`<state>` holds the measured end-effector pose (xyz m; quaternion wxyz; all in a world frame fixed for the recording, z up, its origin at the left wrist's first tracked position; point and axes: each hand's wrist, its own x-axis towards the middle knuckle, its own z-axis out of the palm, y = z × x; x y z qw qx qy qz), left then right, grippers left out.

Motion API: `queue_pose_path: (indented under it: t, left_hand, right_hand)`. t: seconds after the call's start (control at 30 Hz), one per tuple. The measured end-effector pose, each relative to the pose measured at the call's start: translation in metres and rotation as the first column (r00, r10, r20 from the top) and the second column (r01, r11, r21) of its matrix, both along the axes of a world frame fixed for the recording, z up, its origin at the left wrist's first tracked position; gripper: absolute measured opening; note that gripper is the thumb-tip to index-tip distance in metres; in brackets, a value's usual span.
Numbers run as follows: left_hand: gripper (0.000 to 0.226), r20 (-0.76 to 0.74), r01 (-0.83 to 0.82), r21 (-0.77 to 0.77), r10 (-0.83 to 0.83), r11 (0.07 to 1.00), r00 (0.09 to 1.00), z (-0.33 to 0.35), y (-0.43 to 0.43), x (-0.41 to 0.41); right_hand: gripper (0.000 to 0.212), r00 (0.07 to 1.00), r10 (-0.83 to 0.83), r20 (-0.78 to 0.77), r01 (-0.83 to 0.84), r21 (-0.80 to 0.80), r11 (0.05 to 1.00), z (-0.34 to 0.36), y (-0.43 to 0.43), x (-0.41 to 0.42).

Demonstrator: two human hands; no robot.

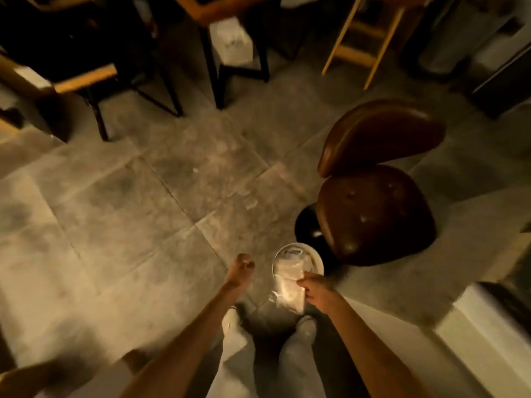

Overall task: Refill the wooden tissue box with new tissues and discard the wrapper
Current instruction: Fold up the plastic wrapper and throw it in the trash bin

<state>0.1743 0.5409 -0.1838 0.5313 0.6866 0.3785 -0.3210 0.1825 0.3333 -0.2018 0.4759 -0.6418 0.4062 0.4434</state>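
Observation:
I look down at the floor while standing. My right hand (314, 288) pinches a clear, crumpled plastic wrapper (290, 291) and holds it over a small round white bin (313, 258) on the floor beside my feet. Some plastic lies inside the bin. My left hand (240, 268) hangs to the left of the bin with its fingers curled and nothing in it. The wooden tissue box is not in view.
A brown leather swivel chair (376, 202) on a black base stands just right of the bin. Wooden tables and dark chairs (94, 79) fill the far side, with a wooden stool (365, 41) at the back right. A white counter edge (482, 326) sits at right.

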Motion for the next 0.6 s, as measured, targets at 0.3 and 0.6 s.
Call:
queue_pose_path:
  t: [0.3, 0.6]
  left_hand:
    - [0.059, 0.064, 0.239, 0.01, -0.24, 0.971, 0.969, -0.293, -0.074, -0.012]
    - [0.091, 0.361, 0.19, -0.043, -0.162, 0.981, 0.918, -0.422, -0.116, -0.026]
  right_hand:
    - [0.041, 0.573, 0.615, 0.542, -0.175, -0.652, 0.738, -0.293, -0.032, -0.024]
    - [0.08, 0.357, 0.931, 0.077, -0.624, -0.722, 0.299, -0.453, -0.039, -0.067]
